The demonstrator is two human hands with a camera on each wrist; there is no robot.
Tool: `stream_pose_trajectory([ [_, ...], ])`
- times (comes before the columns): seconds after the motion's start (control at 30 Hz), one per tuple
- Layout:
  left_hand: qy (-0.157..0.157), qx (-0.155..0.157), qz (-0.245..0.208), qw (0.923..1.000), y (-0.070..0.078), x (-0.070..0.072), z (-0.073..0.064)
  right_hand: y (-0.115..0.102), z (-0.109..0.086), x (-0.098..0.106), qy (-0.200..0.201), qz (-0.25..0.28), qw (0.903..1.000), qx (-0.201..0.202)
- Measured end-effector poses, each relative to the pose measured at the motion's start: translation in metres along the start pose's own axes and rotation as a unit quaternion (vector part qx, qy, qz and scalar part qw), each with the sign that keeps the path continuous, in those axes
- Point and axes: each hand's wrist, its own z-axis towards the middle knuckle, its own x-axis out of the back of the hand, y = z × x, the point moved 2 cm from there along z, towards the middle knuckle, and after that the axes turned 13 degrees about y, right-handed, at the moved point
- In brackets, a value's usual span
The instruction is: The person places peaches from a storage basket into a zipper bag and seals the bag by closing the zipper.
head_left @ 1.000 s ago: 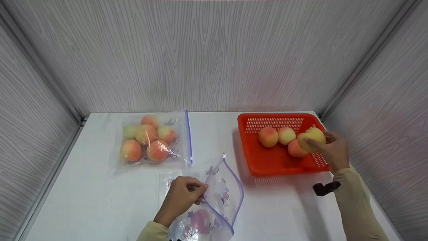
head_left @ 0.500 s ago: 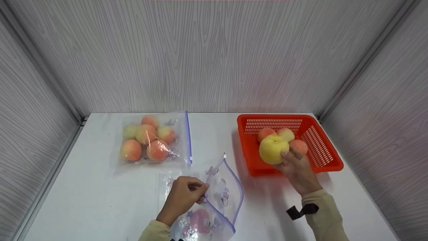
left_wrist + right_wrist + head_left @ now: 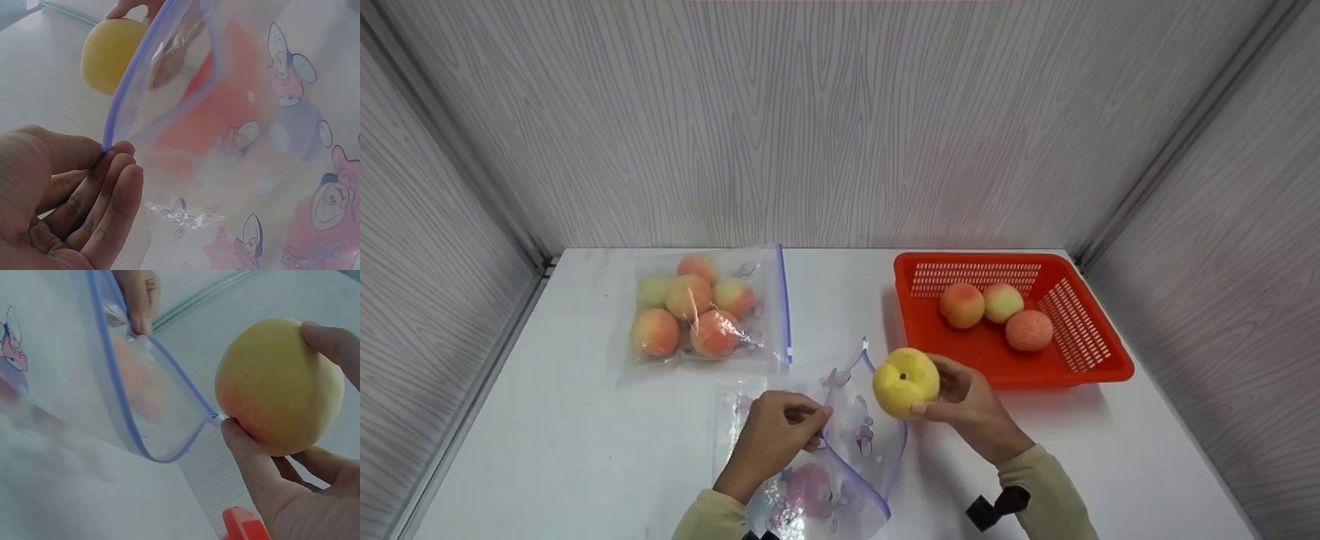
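Note:
My left hand (image 3: 780, 435) pinches the purple zip edge of a clear zip bag (image 3: 225, 185) printed with cartoon figures. The bag's mouth gapes toward the right, its zip lips spread apart, as the right wrist view also shows. A yellow peach (image 3: 906, 382) with a faint red blush sits in the grip of my right hand (image 3: 975, 409), thumb and fingers around its side. In the head view the peach overlaps the far right part of the bag's mouth. From the right wrist, the peach (image 3: 278, 388) appears beside the zip's slider end, outside the bag.
A red plastic basket (image 3: 960, 364) with 3 peaches in it stands at the back right. At the back left lies a zip bag (image 3: 765, 300) holding several peaches, its purple zip facing right. Grey wood-grain panels (image 3: 810, 127) enclose the white table (image 3: 547, 420) behind and at both sides.
My right hand has carried the yellow peach from over the basket's right side leftward and nearer, to the open bag. My left hand has kept its pinch on the bag's edge, almost still.

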Motion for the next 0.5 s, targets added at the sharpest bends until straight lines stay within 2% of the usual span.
stream_pose_trajectory([
  [0.07, -0.002, 0.0, 0.003, 1.0, -0.001, -0.001, 0.001, 0.003, 0.0, -0.005, 0.002, -0.037, 0.9989, 0.029],
  [0.2, 0.0, -0.002, 0.026, 0.9997, -0.004, -0.004, 0.003, 0.006, 0.001, -0.01, 0.044, -0.075, 0.9939, 0.068],
  [0.3, 0.003, -0.003, 0.047, 0.9989, -0.008, -0.005, 0.003, 0.006, 0.002, -0.013, 0.059, -0.079, 0.992, 0.08],
  [0.4, -0.001, 0.002, 0.045, 0.999, -0.011, -0.006, 0.003, 0.006, 0.003, -0.015, 0.057, -0.089, 0.9909, 0.085],
  [0.5, -0.007, 0.003, 0.035, 0.9994, -0.014, -0.007, 0.003, 0.011, 0.005, -0.015, 0.07, -0.136, 0.9841, 0.09],
])
